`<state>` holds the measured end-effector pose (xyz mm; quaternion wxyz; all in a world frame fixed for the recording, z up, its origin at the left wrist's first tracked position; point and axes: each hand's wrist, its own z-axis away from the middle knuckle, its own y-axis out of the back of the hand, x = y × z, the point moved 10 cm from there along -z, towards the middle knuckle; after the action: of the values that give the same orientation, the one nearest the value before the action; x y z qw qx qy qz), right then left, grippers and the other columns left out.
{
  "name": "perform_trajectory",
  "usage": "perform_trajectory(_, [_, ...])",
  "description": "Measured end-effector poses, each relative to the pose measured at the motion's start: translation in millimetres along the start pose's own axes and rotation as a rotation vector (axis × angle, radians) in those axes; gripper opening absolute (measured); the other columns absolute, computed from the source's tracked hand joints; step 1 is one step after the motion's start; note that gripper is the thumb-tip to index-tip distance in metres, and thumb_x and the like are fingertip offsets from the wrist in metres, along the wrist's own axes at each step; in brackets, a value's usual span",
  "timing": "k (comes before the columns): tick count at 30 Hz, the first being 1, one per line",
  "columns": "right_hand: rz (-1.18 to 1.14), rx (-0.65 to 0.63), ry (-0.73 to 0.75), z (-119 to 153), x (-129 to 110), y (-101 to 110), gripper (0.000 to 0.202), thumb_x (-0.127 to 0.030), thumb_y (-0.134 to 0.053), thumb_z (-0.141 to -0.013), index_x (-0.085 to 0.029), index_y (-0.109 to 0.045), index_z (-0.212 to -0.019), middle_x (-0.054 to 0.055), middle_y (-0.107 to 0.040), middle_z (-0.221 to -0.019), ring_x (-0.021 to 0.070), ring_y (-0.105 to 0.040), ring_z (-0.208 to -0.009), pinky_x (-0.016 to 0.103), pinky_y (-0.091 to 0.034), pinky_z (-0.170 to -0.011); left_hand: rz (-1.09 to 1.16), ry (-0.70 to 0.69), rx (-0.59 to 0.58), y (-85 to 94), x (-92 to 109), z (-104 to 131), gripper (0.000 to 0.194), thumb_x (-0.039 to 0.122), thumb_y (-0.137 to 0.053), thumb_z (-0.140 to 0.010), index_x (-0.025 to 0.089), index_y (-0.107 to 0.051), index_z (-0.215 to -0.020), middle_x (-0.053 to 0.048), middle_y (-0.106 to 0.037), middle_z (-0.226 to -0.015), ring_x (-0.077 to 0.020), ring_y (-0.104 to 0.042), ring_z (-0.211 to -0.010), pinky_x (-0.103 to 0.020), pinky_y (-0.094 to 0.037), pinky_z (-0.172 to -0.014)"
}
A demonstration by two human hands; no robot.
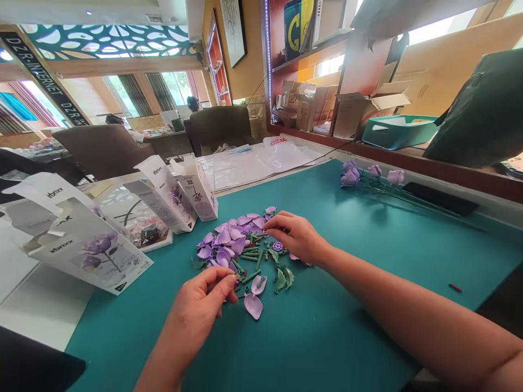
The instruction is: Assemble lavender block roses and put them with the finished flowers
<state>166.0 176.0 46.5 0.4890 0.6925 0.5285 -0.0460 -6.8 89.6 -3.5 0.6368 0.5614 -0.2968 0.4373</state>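
Observation:
A heap of lilac plastic petals lies on the green mat, mixed with dark green stem pieces, green leaves and a purple spoked ring. At the near edge of the heap, my left hand is closed in a pinch; what sits between thumb and forefinger is too small to make out. Just right of those fingers lies a pale pink petal. My right hand reaches over the heap's right side, its fingertips drawn together at the petals. Anything in them is hidden.
Opened flower-kit boxes stand at the left, with more boxes behind. Assembled purple roses on long stems lie at the back right, beside a black case. One small red piece rests at the right.

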Motion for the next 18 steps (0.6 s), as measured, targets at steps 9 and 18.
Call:
perform_trajectory(9, [0.252,-0.172,-0.045,2,23,-25,0.017,-0.016,-0.053,-0.087,-0.018,-0.069,-0.088,0.006,-0.064,-0.091,0.0165,-0.055,-0.087,0.027,-0.04,-0.077,-0.116,0.007,0.112,19.0,3,1,0.039,0.056,-0.054,-0.074,0.021,-0.062,-0.089,0.001,-0.064,-0.064,-0.0133,-0.046,-0.052,-0.026,-0.039,-0.051])
perform_trajectory(18, [0.257,-0.383,0.113,13,-5,-51,0.012,-0.014,-0.059,-0.083,-0.017,-0.071,-0.08,0.005,-0.063,-0.081,0.0149,-0.053,-0.077,0.028,-0.04,-0.076,-0.19,-0.062,0.149,17.7,8,1,0.038,0.055,-0.052,-0.073,0.021,-0.065,-0.084,0.0,-0.065,-0.062,-0.0154,-0.05,-0.053,-0.028,-0.039,-0.051])
